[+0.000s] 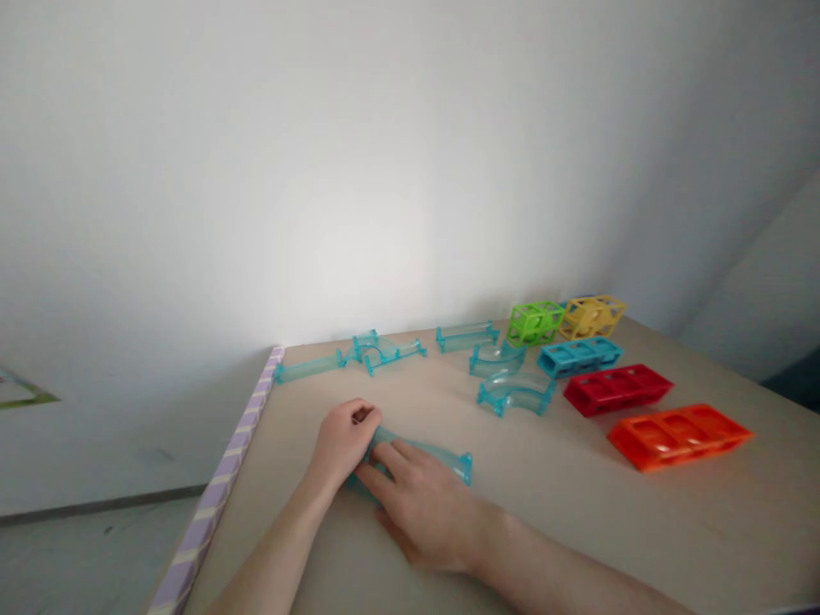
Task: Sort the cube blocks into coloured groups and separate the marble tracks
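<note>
A clear blue toy track piece (442, 454) lies near the front of the table, partly covered by both hands. My left hand (346, 440) is closed at its left end, fingers curled in against it. Over its near side reaches my right hand (426, 508), the fingers bent round the middle and left part of the piece. The fingertips of both hands almost meet, and what lies between them is hidden. The right end of the piece, with its small raised connectors, sticks out past my right hand.
Behind the hands lie a straight blue track (311, 367), joined pieces (377, 348), another straight track (467, 336) and curved tracks (518, 395). To the right stand green (535, 323), yellow (590, 316), blue (581, 354), red (618, 389) and orange (680, 436) frame blocks. A wall rises behind.
</note>
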Available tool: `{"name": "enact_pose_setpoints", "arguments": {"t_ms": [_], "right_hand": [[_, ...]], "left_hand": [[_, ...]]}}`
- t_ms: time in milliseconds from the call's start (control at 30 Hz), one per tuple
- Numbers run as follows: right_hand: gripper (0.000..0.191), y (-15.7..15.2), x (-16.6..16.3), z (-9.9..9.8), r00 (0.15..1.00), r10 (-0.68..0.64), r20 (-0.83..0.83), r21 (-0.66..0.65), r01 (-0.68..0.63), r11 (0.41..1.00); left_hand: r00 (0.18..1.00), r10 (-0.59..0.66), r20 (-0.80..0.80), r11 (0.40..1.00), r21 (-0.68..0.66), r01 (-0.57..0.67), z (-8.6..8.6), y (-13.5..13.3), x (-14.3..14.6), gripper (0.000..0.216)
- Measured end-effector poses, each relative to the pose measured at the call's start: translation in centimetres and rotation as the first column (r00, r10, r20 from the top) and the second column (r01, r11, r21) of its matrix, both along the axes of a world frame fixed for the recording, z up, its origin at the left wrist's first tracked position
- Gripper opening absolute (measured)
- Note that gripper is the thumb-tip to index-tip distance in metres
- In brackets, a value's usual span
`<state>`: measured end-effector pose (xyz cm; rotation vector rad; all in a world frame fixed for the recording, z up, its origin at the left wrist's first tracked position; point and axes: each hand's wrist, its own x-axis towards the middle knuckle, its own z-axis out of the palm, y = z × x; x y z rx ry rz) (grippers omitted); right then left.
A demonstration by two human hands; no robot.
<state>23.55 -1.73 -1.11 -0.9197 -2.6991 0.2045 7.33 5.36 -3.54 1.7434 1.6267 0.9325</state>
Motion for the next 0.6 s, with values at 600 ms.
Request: {"name": "enact_pose_setpoints", "arguments": {"t_ms": [600], "right_hand": [[0.043, 5.6, 0.2, -2.9, 0.935, -0.079, -0.347, 0.022, 0.093, 0.995]], "left_hand": [[0.962, 0.224, -0.155, 0.973, 0.099, -0.211, 0.0, 0.3, -1.0, 0.01]]}}
